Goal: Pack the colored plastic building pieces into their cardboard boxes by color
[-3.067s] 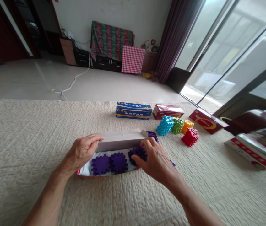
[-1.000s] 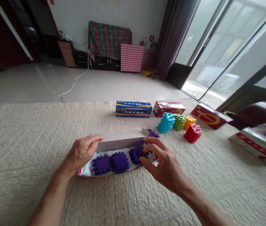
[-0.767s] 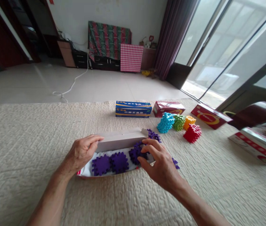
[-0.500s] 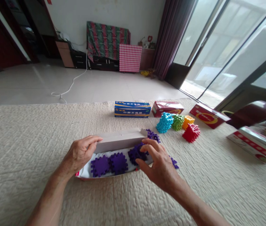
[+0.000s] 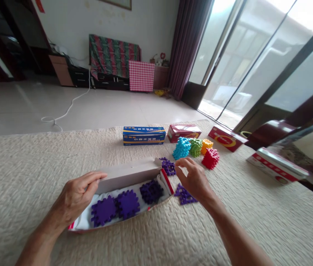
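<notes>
An open box (image 5: 134,176) with white cloth inside holds two flat purple pieces (image 5: 128,204) side by side and a darker purple openwork piece (image 5: 151,191) near its right end. My left hand (image 5: 75,194) grips the box's left back edge between thumb and fingers. Above the mat, just right of the box, my right hand (image 5: 192,177) is raised with its fingers curved and apart, nothing seen between them. Beside its fingertips lies one purple piece (image 5: 167,166) behind the box corner; more purple pieces (image 5: 184,195) lie below the hand, partly hidden by it.
Light blue (image 5: 181,148), green (image 5: 196,147), orange (image 5: 207,145) and red (image 5: 210,159) cubes stand beyond my right hand. Behind them are a blue box (image 5: 144,136) and red boxes (image 5: 184,132) (image 5: 227,138). A red and white box (image 5: 276,166) sits at right.
My right hand has left the purple piece inside the box and moved right, over the mat. My left hand stays on the box. The camera view has shifted.
</notes>
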Demonstrator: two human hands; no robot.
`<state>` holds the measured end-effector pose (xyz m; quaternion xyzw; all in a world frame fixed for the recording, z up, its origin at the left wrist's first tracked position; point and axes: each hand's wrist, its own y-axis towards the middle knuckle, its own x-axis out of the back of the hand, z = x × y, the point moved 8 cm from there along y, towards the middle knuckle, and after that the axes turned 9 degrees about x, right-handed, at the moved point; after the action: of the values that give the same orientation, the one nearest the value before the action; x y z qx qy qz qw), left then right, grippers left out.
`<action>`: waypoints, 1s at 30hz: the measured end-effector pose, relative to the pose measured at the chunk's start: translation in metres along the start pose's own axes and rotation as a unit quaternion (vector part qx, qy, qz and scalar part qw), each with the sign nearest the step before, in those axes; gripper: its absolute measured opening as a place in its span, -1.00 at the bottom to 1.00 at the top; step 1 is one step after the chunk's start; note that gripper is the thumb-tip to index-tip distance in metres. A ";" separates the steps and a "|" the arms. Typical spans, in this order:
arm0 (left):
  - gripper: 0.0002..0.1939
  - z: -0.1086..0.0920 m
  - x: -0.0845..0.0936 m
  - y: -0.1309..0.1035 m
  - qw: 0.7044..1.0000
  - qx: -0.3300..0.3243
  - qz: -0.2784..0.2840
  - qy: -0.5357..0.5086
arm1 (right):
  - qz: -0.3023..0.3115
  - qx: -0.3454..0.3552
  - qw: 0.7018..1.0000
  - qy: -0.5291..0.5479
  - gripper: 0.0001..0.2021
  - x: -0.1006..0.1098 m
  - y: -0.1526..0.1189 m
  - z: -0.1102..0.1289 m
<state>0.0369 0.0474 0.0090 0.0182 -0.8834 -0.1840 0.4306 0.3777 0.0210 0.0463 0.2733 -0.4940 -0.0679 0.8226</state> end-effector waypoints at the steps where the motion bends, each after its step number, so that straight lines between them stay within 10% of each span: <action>1: -0.71 0.002 0.000 0.000 1.000 -0.004 -0.005 0.003 | 0.007 -0.016 1.000 -0.015 -0.89 -0.002 0.001 -0.012; 20: -0.70 0.005 0.000 0.001 1.000 0.004 0.000 0.011 | 0.121 -0.096 0.984 -0.086 -0.64 -0.067 -0.009 -0.049; 30: -0.66 -0.011 0.003 0.000 0.999 0.032 0.033 -0.020 | 0.008 -0.034 0.999 -0.025 -0.56 -0.018 0.004 -0.019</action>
<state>0.0440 0.0435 0.0174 -0.0004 -0.8975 -0.1416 0.4176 0.3846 0.0384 0.0276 0.2399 -0.5137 -0.0849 0.8193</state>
